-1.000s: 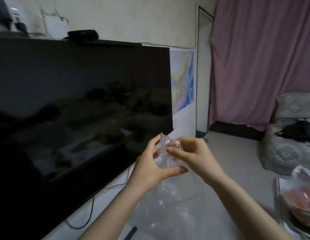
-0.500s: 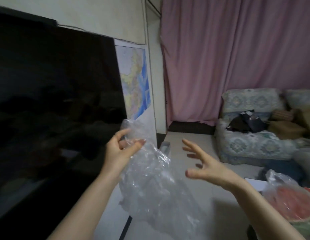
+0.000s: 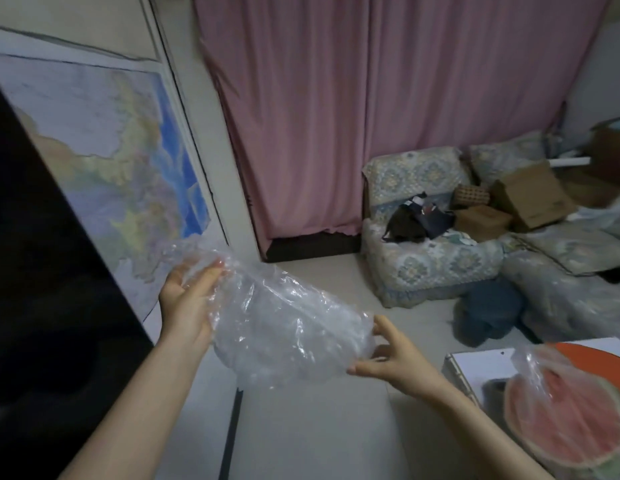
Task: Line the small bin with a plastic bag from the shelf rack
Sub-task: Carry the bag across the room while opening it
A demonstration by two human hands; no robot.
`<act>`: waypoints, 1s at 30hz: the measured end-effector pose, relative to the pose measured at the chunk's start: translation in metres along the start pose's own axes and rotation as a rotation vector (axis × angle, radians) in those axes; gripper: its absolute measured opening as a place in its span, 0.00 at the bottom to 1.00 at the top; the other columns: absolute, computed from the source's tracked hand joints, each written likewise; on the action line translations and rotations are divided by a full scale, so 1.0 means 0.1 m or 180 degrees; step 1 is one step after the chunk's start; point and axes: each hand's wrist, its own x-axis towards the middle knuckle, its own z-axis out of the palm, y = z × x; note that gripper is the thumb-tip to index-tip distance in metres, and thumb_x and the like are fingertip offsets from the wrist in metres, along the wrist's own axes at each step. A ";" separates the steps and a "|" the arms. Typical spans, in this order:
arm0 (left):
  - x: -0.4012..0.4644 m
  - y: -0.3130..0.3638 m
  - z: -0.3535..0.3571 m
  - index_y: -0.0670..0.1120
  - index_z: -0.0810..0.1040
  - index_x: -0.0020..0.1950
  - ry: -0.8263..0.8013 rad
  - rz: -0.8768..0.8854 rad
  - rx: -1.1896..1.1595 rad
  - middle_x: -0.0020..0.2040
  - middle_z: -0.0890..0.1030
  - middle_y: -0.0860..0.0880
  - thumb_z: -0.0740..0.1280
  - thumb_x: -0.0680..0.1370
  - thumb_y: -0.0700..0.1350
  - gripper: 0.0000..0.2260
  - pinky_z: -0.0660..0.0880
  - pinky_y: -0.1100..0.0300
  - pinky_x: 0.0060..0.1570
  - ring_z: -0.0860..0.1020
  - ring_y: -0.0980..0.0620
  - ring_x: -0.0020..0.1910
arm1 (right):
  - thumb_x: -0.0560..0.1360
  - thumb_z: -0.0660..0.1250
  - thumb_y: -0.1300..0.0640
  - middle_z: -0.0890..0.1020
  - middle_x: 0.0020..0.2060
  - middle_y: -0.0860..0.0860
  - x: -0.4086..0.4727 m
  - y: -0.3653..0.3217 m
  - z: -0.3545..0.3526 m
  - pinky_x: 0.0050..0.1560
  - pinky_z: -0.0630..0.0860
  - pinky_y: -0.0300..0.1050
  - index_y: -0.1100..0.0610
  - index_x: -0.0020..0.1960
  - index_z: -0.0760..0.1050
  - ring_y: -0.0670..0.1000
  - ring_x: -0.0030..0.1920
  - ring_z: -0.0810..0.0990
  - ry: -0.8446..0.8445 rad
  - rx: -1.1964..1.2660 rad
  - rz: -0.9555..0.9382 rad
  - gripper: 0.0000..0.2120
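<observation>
Plastic bag [image 3: 284,327] stretched between both grips.

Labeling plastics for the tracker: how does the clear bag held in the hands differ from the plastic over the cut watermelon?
The clear bag is empty and stretched in mid-air between the left hand and right hand; the watermelon wrap lies over the red cut face of the watermelon, untouched. The bag spans mid-frame, while the wrap sits at the lower right, partly cut off by the frame edge. Both are transparent, crinkled and glossy.

Left hand [image 3: 187,306] fingers [image 3: 211,271] blur behind plastic bag [image 3: 284,323]; watermelon half [image 3: 565,420] cut off at btm-right edge.
</observation>
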 end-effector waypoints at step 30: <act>4.88 -1.68 2.85 0.62 0.72 0.63 -0.2168 0.1437 0.2808 0.60 0.68 0.73 0.69 0.61 0.69 0.32 0.56 0.84 0.56 0.65 0.75 0.61 | 0.64 0.75 0.49 0.79 0.27 0.46 6.08 0.55 -1.48 0.32 0.74 0.46 0.51 0.34 0.74 0.44 0.29 0.77 0.1630 -0.1223 -0.0739 0.11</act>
